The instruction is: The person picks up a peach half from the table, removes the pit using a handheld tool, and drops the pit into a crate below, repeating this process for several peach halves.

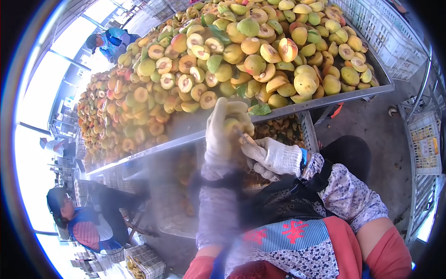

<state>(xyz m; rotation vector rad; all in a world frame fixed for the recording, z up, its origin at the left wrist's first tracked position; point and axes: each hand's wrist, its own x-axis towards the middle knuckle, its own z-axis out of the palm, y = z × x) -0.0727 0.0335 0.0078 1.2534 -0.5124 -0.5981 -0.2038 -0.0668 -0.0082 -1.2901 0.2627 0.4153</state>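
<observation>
My left hand (227, 128), in a pale work glove, has its fingers wrapped round a yellow-green peach (232, 124) near the metal edge of the fruit table. Close beside it, my right hand (274, 156), in a white knitted glove, grips a small knife-like tool (242, 136) whose tip points at the peach. Haze over the lens blurs the tool's exact shape and the left forearm. Heaped peaches (251, 46), many cut open with brown stones showing, lie just beyond both hands. Under the table edge, a crate (310, 132) holds more fruit pieces.
The metal table rim (325, 103) runs across in front of me. Stacked white crates (385, 37) stand at the far right, with a slatted crate (425, 149) nearer. One person (93, 218) sits at the lower left; another person (111, 42) works beyond the heap.
</observation>
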